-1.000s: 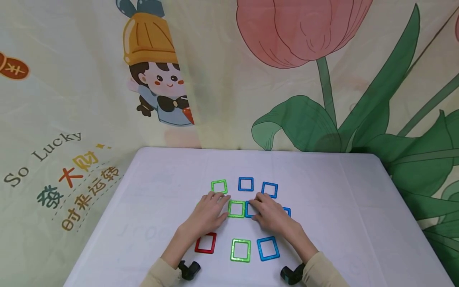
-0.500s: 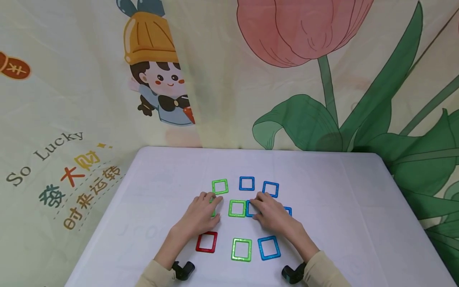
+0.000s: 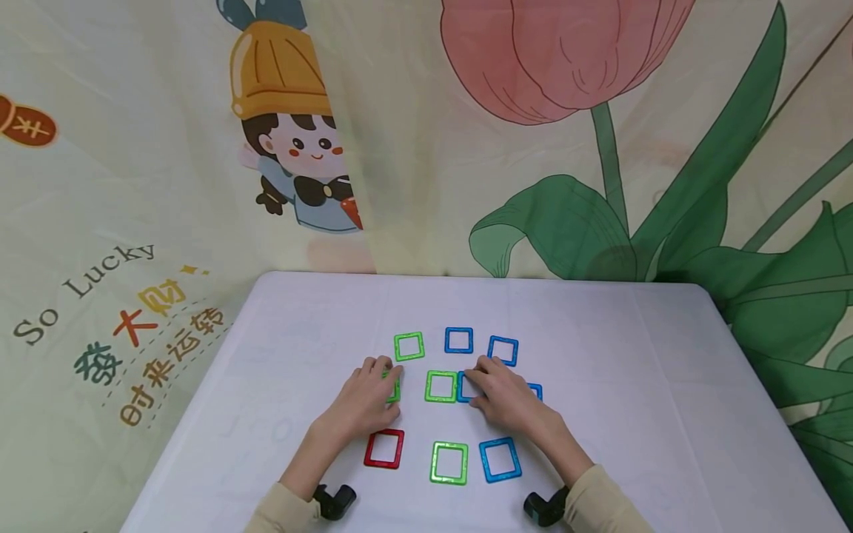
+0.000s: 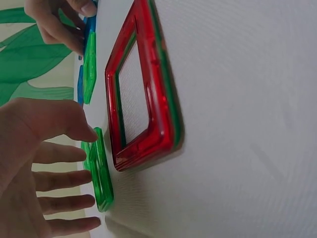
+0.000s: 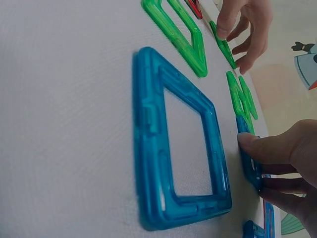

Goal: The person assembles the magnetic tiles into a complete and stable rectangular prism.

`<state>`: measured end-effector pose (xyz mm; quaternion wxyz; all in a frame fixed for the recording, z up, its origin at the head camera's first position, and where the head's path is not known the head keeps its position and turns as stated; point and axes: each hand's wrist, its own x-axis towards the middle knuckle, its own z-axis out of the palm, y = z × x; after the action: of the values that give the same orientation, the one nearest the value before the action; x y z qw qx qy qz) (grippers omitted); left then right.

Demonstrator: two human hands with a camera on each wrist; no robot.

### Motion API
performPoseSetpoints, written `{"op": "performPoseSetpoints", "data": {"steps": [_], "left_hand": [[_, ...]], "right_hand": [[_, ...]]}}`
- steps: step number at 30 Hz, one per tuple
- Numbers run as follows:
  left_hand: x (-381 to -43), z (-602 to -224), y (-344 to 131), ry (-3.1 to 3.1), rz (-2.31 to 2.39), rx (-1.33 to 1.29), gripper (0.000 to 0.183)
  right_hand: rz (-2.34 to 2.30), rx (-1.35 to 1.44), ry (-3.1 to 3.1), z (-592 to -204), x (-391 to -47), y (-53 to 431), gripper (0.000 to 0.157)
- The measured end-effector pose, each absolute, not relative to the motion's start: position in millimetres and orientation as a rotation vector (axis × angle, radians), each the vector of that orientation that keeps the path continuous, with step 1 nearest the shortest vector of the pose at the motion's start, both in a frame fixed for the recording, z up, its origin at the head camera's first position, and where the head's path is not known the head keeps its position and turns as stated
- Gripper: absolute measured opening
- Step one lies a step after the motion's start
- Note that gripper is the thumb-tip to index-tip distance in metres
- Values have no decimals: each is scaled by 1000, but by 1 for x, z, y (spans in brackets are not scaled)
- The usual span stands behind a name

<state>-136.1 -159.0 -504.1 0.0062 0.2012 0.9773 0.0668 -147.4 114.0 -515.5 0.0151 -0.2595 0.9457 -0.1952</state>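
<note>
My left hand lies over the left green magnetic tile, a square frame flat on the table. In the left wrist view its fingers are straight and spread, with the thumb tip right at the near edge of that tile. A second green tile lies between the hands. My right hand pinches a blue magnetic tile between thumb and fingertips, edge to edge with the middle green tile. The right hand covers most of the blue tile in the head view. Another blue tile shows partly behind that hand.
Toward the front lie a red tile with a green layer under its edge, a green tile and a blue tile. A green tile and two blue tiles, including one in the middle, lie behind on the white table.
My left hand has drawn left, away from the middle green tile, uncovering the right edge of the left green tile. The right hand has stayed on the blue tile.
</note>
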Motion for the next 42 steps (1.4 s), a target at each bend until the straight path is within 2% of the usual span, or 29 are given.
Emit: {"op": "performPoseSetpoints", "data": {"steps": [9, 20, 42], "left_hand": [[-138, -503, -158, 3029, 170, 623, 55], [-140, -503, -156, 3043, 172, 645, 48], [-144, -500, -154, 3012, 371, 524, 60]], "right_hand": [[-610, -825, 2949, -516, -148, 115, 48], [-606, -827, 2951, -514, -147, 114, 48], [-623, -809, 2938, -514, -147, 114, 48]]}}
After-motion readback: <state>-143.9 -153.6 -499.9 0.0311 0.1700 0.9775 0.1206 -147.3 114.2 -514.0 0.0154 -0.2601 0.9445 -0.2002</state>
